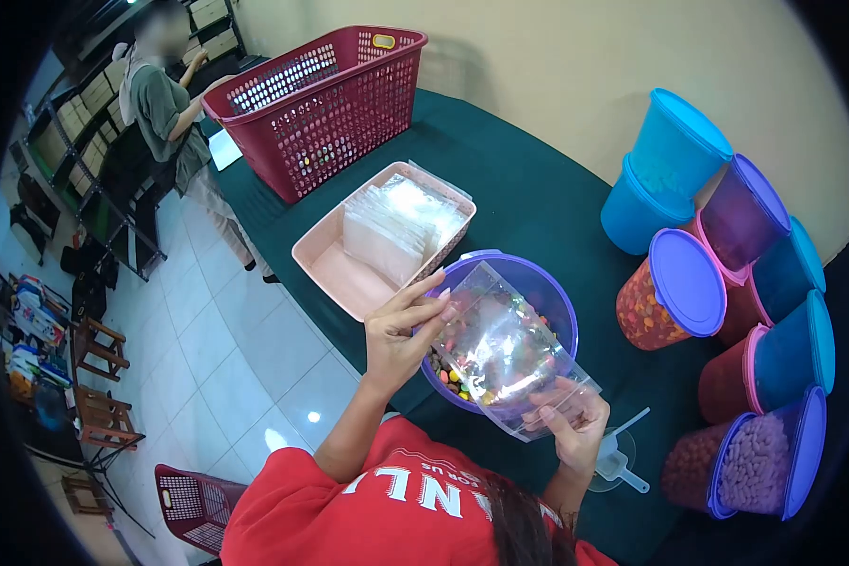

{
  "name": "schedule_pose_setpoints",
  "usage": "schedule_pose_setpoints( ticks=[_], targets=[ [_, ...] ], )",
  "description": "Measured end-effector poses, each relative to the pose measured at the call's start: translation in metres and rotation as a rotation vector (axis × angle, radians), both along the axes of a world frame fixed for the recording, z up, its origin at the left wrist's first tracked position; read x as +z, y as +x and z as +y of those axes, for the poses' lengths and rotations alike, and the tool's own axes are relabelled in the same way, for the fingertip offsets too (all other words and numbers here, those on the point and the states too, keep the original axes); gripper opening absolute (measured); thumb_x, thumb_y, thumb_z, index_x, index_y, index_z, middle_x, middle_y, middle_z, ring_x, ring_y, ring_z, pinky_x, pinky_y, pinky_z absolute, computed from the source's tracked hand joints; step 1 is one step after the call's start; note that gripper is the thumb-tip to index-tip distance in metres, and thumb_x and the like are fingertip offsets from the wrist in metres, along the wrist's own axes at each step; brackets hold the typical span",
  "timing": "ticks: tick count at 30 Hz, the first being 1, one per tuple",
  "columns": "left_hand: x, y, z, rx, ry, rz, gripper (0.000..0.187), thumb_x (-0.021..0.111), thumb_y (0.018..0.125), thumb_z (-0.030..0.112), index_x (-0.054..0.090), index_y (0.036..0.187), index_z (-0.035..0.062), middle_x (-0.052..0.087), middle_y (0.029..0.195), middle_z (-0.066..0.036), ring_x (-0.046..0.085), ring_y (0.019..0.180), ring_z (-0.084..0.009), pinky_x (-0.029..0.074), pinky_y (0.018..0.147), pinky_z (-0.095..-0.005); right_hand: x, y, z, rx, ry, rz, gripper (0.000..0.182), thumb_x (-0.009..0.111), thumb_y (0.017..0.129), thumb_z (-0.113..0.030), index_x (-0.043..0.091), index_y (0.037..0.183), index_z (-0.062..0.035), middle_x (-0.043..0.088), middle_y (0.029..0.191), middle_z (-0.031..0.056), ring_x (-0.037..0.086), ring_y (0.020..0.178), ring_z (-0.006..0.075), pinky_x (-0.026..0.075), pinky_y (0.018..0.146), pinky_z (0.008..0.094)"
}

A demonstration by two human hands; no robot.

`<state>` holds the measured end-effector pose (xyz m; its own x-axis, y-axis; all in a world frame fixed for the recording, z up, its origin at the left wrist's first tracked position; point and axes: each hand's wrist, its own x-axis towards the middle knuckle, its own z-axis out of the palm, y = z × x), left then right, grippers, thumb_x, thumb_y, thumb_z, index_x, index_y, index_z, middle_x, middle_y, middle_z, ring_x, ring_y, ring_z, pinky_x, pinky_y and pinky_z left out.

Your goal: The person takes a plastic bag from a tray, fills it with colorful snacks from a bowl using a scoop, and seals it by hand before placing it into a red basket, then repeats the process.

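Between my two hands a clear plastic bag (pixel 505 344) is stretched over a purple tub (pixel 558 304) of colourful candies. My left hand (pixel 407 330) pinches the bag's upper left side between thumb and fingers. At the lower right end, my right hand (pixel 575 420) grips the bag, its fingers partly seen through the plastic. The bag looks flat, and candies show through it. Left of the tub stands a pale pink basket (pixel 325 259) holding a stack of clear bags (pixel 387 231).
A large maroon basket (pixel 340 127) stands at the back. Lidded containers (pixel 687 283) are grouped at the right. Clear scoops (pixel 618 462) lie beside my right hand. Another person (pixel 165 113) stands at the far left. A second basket (pixel 193 505) is on the floor.
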<state>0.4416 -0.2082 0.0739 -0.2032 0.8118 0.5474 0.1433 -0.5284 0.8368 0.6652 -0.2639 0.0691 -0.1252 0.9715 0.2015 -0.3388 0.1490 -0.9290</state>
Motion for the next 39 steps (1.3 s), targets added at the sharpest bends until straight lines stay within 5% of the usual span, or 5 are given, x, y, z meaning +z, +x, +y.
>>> schedule_pose_setpoints(
  ticks=[13,20,27,32,39],
  targets=[
    [-0.006,-0.005,0.003,-0.064,-0.118,-0.011,0.006,0.053,0.081,-0.002,0.051,0.086,-0.0039,0.052,0.093,-0.011,0.057,0.082,-0.0151,0.050,0.065,-0.0233,0.004,0.007,0.005,0.013,-0.107,-0.092,0.037,0.051,0.082,-0.001,0.043,0.117,0.0068,0.061,0.086,0.0189,0.062,0.067,0.0179,0.053,0.054,0.0270],
    [-0.009,-0.010,-0.009,-0.074,-0.133,0.181,0.013,0.043,0.088,0.013,0.050,0.083,0.0034,0.050,0.100,-0.013,0.054,0.089,-0.0178,0.043,0.074,-0.0295,-0.004,0.010,0.015,-0.065,-0.110,-0.111,0.037,0.047,0.082,-0.002,0.044,0.117,0.0065,0.056,0.060,0.0059,0.048,0.040,0.0078,0.039,0.035,0.0197],
    [-0.005,-0.012,-0.014,-0.303,-0.074,-0.318,0.012,0.047,0.086,0.017,0.046,0.083,0.0054,0.033,0.126,-0.017,0.037,0.115,-0.0225,0.030,0.094,-0.0354,0.008,0.009,0.020,-0.050,-0.178,0.002,0.039,0.046,0.081,0.000,0.043,0.119,0.0052,0.055,0.059,0.0044,0.048,0.041,0.0070,0.037,0.035,0.0189],
    [0.054,-0.010,-0.037,0.052,0.193,0.511,0.073,0.076,0.060,0.021,0.035,0.118,0.0039,0.025,0.132,-0.018,0.032,0.119,-0.0303,0.024,0.098,-0.0420,0.017,0.010,0.013,0.054,-0.173,-0.085,0.040,0.045,0.082,-0.002,0.043,0.122,0.0031,0.055,0.059,0.0042,0.046,0.040,0.0067,0.037,0.035,0.0189],
    [0.045,0.019,-0.046,-0.287,0.008,0.961,0.088,0.076,0.047,0.022,0.036,0.123,0.0056,0.047,0.112,-0.012,0.046,0.105,-0.0264,0.032,0.091,-0.0422,0.022,-0.033,0.002,0.190,-0.144,-0.220,0.030,0.045,0.081,0.001,0.053,0.109,0.0049,0.053,0.054,0.0025,0.048,0.040,0.0062,0.037,0.034,0.0172]
  ],
)
